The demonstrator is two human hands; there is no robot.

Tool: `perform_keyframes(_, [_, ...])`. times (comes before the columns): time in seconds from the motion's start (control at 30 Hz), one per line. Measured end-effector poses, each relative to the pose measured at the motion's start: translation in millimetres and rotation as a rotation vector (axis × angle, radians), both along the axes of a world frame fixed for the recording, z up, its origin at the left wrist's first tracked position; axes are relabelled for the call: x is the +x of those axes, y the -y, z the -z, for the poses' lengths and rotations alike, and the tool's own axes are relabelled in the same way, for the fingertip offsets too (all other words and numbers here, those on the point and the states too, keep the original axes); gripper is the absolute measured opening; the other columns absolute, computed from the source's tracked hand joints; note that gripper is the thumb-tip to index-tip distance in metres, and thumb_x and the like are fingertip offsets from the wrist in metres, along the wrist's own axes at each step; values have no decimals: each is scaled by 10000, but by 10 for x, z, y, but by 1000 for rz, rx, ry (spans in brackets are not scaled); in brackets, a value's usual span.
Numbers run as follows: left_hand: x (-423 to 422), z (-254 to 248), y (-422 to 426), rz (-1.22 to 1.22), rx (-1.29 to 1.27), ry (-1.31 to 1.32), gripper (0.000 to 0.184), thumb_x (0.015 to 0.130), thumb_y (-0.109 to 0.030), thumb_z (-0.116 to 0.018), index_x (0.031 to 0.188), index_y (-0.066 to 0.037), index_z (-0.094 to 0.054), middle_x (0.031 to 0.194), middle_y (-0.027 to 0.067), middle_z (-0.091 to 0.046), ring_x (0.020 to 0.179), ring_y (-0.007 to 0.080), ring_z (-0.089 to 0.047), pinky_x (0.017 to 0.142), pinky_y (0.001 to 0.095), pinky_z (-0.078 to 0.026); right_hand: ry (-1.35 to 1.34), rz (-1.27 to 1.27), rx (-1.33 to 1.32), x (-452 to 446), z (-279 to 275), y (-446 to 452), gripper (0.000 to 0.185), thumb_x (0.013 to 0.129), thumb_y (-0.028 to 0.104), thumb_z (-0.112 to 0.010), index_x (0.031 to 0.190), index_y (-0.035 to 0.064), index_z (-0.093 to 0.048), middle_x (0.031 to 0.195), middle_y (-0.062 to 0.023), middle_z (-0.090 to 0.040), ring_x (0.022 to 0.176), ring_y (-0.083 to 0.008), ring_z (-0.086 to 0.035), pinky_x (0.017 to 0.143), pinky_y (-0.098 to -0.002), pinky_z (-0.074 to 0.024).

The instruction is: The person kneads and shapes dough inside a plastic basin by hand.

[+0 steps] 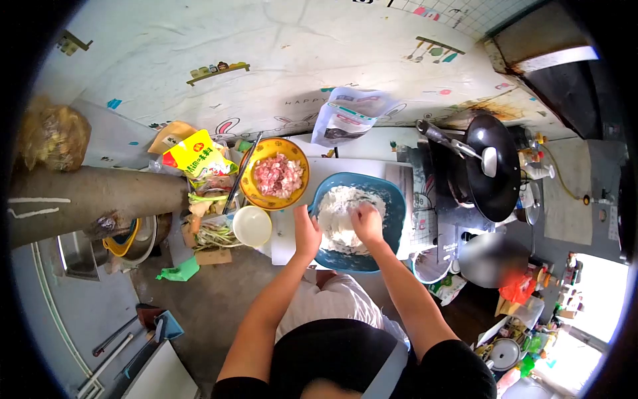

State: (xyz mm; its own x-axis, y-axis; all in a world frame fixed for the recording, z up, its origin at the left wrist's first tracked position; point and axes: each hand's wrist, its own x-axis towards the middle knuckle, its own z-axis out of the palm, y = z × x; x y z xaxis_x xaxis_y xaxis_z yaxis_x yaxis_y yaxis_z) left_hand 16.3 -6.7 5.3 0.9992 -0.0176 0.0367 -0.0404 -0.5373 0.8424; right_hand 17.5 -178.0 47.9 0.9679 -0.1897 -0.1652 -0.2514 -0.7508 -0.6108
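A blue basin [397, 229] stands on the worktop in front of me, with white flour [337, 216] inside, partly clumped. My left hand [307, 233] is at the basin's left rim, thumb up at the edge and fingers gripping the side. Inside the basin, my right hand [367, 225] is closed, its curled fingers down in the flour. Left of the basin, a yellow bowl [307, 174] contains chopped pink meat [278, 176], and dark chopsticks [243, 169] lean across its left edge. Below that sits a small cream bowl [252, 226].
A black wok [498, 193] with a metal spatula [489, 161] is on the stove to the right. A plastic pouch [349, 116] stands against the wall. Yellow seasoning packet [201, 154] and green onions [216, 236] are at left, beside a thick pipe [100, 199].
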Motion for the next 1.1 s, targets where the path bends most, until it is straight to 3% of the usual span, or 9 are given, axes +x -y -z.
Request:
perform_keyframes(0.03, [-8,3,8,-7,9,5,416,779,52,-503,1172,48,-366,1071,260,-426,1032,437,-421,903,451,-350,140,-35,18,-98,-19,-39,333,777,218,-617,552,-13,-533,630,-209,-548,613,-389,-563,579,-453,-455])
perform_keyframes(0.07, [-7,13,14,-13,13,3,410,781,50,-503,1168,48,-369,1072,259,-426,1032,436,-422,905,450,-350,132,-77,38,-219,-29,-71,300,737,213,-651,560,2,-531,627,-194,-560,583,-368,-567,556,-442,-458])
perform_keyframes(0.17, [-19,67,31,-30,19,-13,386,789,38,-500,1157,48,-383,1072,256,-429,1030,432,-428,910,451,-353,168,-196,-46,-525,92,-255,222,662,199,-689,674,46,-528,684,-151,-550,670,-347,-569,585,-431,-458])
perform_keyframes(0.23, [-15,76,38,-29,53,15,393,787,40,-502,1161,50,-380,1071,256,-431,1028,433,-429,906,453,-356,253,-231,-121,-571,166,-369,261,614,217,-713,739,70,-537,763,-119,-555,753,-316,-571,630,-424,-464])
perform_keyframes(0.37, [-25,29,4,-7,67,-40,416,777,50,-511,1171,52,-373,1075,260,-435,1033,439,-428,904,453,-358,120,-232,-370,-378,413,-369,416,562,300,-746,846,89,-528,899,-97,-511,894,-282,-509,731,-407,-427])
perform_keyframes(0.63, [26,-5,1,11,6,19,390,788,20,-505,1158,54,-390,1062,253,-436,1013,426,-440,900,432,-361,46,-115,-439,-79,624,-310,320,662,302,-673,881,84,-586,940,-87,-531,928,-280,-508,803,-427,-394])
perform_keyframes(0.9, [49,-118,-11,41,-21,-130,367,801,11,-480,1156,51,-397,1069,246,-435,1011,416,-439,904,425,-356,-65,99,-454,180,696,-305,238,778,269,-569,907,70,-565,996,-107,-533,1004,-300,-492,838,-458,-399])
perform_keyframes(0.97, [44,-110,-16,47,-6,-96,374,808,-2,-483,1166,53,-393,1076,247,-435,1015,414,-440,906,426,-356,-19,184,-472,202,742,-305,264,795,289,-559,946,73,-547,1014,-118,-534,1016,-305,-488,849,-466,-394])
perform_keyframes(1.1, [7,1,-11,47,34,-5,382,806,9,-482,1168,67,-376,1069,261,-427,1017,430,-430,898,445,-357,81,216,-373,181,803,-260,229,793,268,-578,871,53,-584,990,-111,-541,996,-322,-491,829,-477,-397])
